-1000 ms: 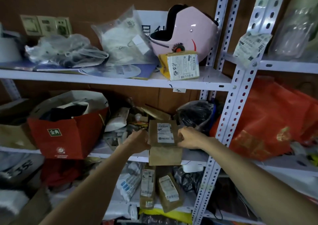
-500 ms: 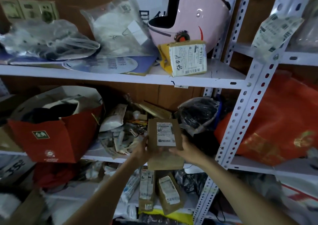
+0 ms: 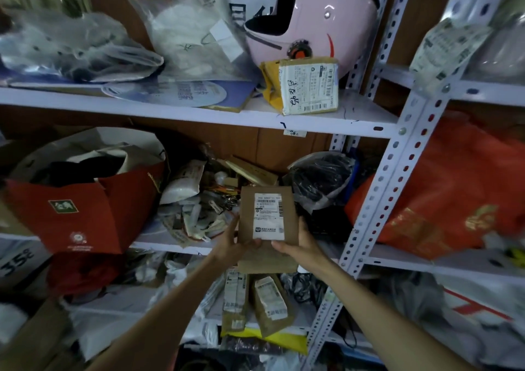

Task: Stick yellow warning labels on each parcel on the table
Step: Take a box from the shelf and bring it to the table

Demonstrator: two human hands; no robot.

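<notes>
A brown cardboard parcel [image 3: 267, 228] is held upright in front of the middle shelf [image 3: 159, 240] of a white metal rack, its white shipping label [image 3: 268, 216] facing the camera. The left hand [image 3: 230, 247] clasps the parcel's lower left edge, with its fingers [image 3: 233, 224] wrapped up along that side and the thumb pressed on the front below the label. The right hand [image 3: 298, 245] grips the lower right edge, its fingers [image 3: 301, 225] lying against the right side and the thumb across the front just under the label, so the parcel sits between both palms with its top half standing free above the fingers. A second brown piece shows directly under the parcel, beneath the thumbs; whether it belongs to the same parcel or is a separate packet cannot be told. Left of the parcel, on the middle shelf, stands a red paper bag [image 3: 85, 214], and between the bag and the parcel lies a heap of small packets and clutter. Right of the parcel sits a dark bundle in clear plastic [image 3: 321, 180], and farther right an orange-red bag [image 3: 454, 194]. Above the parcel, on the upper shelf, a pink helmet [image 3: 321, 21] stands behind a labelled box [image 3: 309, 89]. Below the parcel, two more labelled brown packets [image 3: 267, 305] lean on the lower shelf.
</notes>
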